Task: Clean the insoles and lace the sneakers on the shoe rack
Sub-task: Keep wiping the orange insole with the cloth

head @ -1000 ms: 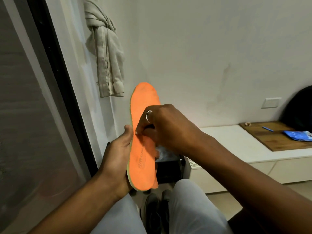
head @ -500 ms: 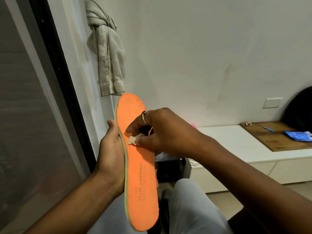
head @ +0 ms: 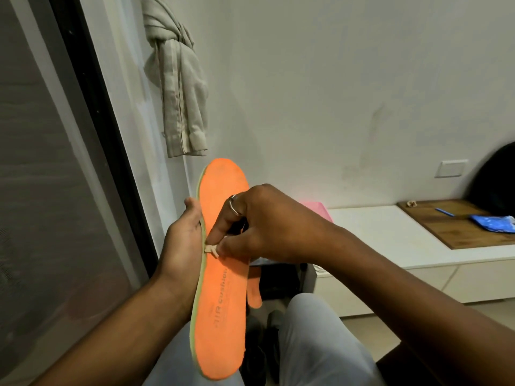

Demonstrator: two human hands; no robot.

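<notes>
Insole [head: 220, 302]: orange top face, pale green foam edge, dark "AIR cushion" print running along the heel half. It stands near upright with the toe up and the heel down over the lap, top face toward the camera. Left hand [head: 181, 246] grips its left edge at mid-length. Right hand [head: 264, 227] pinches a small beige scrap [head: 211, 249] against that same edge (material unclear). Second orange insole [head: 254, 291] pokes out behind the right edge, mostly hidden.

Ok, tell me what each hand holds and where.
Left hand grips the orange insole by one long edge, mid-length. Right hand pinches a small pale scrap between thumb and forefinger.
</notes>
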